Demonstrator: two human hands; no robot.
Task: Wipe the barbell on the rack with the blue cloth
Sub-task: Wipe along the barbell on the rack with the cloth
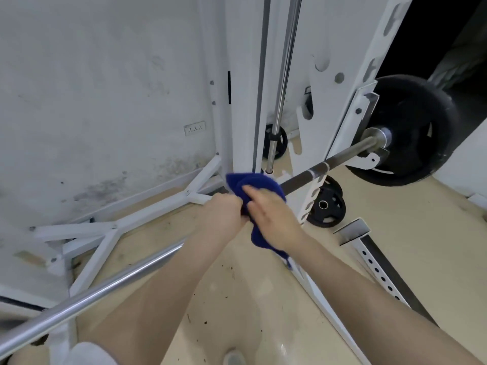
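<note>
Rack [340, 48]: white frame, upper centre to right of frame; its top is cut off. Barbell [340, 160]: crosses from lower left to right of centre, resting on the rack; the far end carries a black plate [416, 133], the near end runs out of frame. Blue cloth [259, 185]: centre, bunched over the bar. Left hand [226, 209]: closed around the cloth's near side. Right hand [274, 217]: closed over the cloth from above. Advice: keep the cloth wrapped fully round the bar, squeeze evenly, slide along its length. Hidden: the bar beneath the cloth; whether the cloth encircles it cannot be told.
</note>
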